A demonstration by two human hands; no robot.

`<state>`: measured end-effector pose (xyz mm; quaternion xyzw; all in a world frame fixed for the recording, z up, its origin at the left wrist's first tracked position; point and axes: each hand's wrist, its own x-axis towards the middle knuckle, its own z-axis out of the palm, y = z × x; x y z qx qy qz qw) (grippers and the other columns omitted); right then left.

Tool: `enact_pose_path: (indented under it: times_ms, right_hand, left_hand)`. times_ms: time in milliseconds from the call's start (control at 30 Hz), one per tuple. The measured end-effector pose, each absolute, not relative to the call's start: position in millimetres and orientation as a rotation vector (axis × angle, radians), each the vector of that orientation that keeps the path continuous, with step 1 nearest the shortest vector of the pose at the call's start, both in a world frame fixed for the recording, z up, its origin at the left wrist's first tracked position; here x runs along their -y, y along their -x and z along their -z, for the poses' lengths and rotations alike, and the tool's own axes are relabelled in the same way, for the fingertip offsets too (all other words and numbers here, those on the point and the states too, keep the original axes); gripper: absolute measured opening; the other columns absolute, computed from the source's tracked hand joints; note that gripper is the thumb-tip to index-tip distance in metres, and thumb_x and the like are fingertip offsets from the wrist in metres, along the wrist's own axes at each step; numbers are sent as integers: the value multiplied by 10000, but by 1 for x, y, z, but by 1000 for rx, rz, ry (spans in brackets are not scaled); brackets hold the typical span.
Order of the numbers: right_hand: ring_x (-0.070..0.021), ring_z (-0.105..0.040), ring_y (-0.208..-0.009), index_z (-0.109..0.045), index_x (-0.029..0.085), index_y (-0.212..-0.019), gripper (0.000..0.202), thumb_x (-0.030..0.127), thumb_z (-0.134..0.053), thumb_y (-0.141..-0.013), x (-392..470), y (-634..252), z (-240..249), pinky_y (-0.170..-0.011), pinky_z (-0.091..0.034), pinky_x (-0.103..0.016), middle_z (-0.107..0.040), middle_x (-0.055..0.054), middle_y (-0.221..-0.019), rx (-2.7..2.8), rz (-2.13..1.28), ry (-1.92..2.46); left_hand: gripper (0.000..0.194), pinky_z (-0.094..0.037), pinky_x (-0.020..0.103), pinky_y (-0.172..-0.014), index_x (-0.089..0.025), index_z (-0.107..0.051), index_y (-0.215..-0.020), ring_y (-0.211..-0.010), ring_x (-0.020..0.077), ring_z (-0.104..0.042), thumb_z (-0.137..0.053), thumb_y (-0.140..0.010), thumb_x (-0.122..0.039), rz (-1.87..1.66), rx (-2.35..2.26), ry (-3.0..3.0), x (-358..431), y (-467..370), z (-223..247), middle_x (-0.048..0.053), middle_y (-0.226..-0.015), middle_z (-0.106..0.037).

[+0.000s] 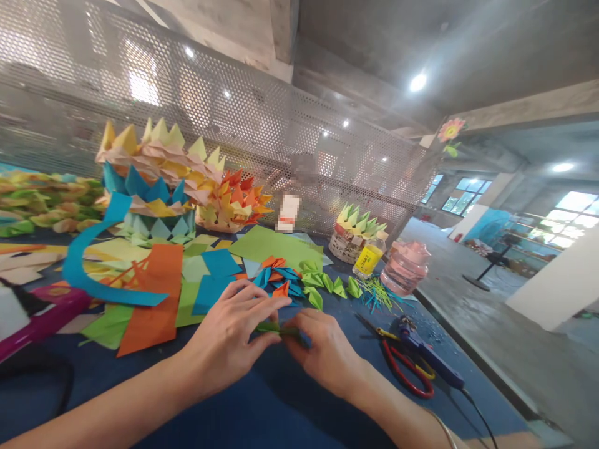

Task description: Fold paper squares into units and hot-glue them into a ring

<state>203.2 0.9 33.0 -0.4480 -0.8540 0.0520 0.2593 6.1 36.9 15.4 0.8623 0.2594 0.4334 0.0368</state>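
Between my two hands, low over the blue tabletop, is a small piece of green paper [267, 327], mostly covered by my fingers. My left hand [236, 330] pinches its left end between thumb and fingers. The right hand [321, 346] has curled fingers closed on the other end. Just beyond them lie folded orange and blue paper pieces [277, 274] in a cluster. Several folded light-green paper pieces [322, 280] sit to the right of that cluster.
Orange paper [156, 293], a curved blue strip [77, 255] and a magenta tool [51, 321] lie left. Right are red-handled scissors [407, 377], a blue corded tool [430, 355], a yellow-labelled bottle [369, 257] and a pink container [405, 268]. Layered paper pieces [154, 193] stand behind, before a perforated screen [243, 112].
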Motion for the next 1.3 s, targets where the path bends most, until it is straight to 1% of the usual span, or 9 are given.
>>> enact_pose_path:
  times_ms: [133, 233, 333, 633, 800, 867, 967, 1167, 1300]
  right_hand:
    - [-195, -635, -761, -657, 156, -871, 69, 115, -607, -846, 0, -197, -26, -699, -460, -281, -688, -56, -797, 2379, 23, 1150]
    - [-184, -622, -721, -650, 146, -859, 42, 142, -610, -870, 1, -193, -26, -668, -443, -275, -673, -52, -768, 2362, 49, 1136]
    - [-167, -614, -694, -635, 151, -822, 33, 132, -659, -835, 0, -190, -28, -645, -432, -255, -665, -38, -755, 2310, -9, 1148]
    - [-160, -592, -695, -598, 154, -768, 102, 159, -622, -868, -1, -193, -29, -639, -418, -238, -634, -36, -732, 2291, -103, 1140]
    - [-163, -588, -721, -612, 150, -836, 27, 139, -616, -860, -1, -195, -30, -651, -409, -239, -645, -45, -782, 2288, -119, 1172]
    - [-153, -572, -697, -605, 154, -808, 53, 153, -632, -853, -1, -194, -32, -633, -394, -234, -631, -31, -758, 2271, -146, 1205]
    - [-125, -533, -642, -587, 162, -746, 120, 175, -659, -840, 0, -192, -34, -605, -369, -220, -597, 3, -703, 2225, -228, 1239]
    - [-106, -518, -643, -629, 164, -792, 59, 189, -649, -842, -1, -192, -38, -625, -382, -200, -609, 18, -720, 2115, -398, 1191]
    - [-94, -480, -624, -615, 166, -764, 70, 170, -634, -831, -1, -193, -38, -611, -369, -194, -575, 34, -692, 2094, -412, 1174]
  left_hand:
    - [97, -307, 379, -917, -226, -647, -870, -858, 179, -582, -658, -842, -134, -1308, -720, -2666, -35, -5, -16, -49, -805, -678]
    - [144, -316, 373, -891, -190, -619, -772, -809, 174, -566, -589, -909, -158, -1310, -692, -2710, -36, -5, -18, -38, -719, -635]
    - [246, -324, 377, -882, -166, -569, -724, -772, 172, -544, -510, -961, -197, -1348, -712, -2738, -37, -5, -19, -19, -693, -596]
    - [254, -330, 365, -853, -176, -504, -734, -739, 160, -532, -451, -982, -189, -1326, -746, -2724, -36, -5, -19, -25, -707, -576]
    - [56, -372, 321, -822, -202, -531, -928, -831, 171, -565, -517, -941, -149, -1274, -743, -2676, -35, -6, -16, -15, -858, -625]
    - [92, -395, 297, -761, -202, -505, -983, -828, 179, -568, -492, -934, -125, -1288, -758, -2689, -35, -7, -15, 0, -880, -623]
    - [75, -407, 281, -702, -204, -476, -951, -769, 174, -578, -451, -953, -134, -1338, -749, -2714, -35, -6, -16, -4, -829, -619]
    - [96, -416, 238, -661, -212, -524, -945, -724, 140, -566, -463, -970, -142, -1422, -649, -2675, -35, -4, -16, -11, -789, -604]
    - [120, -440, 230, -670, -225, -554, -1025, -752, 139, -593, -457, -982, -167, -1409, -636, -2653, -36, -5, -15, -5, -812, -618]
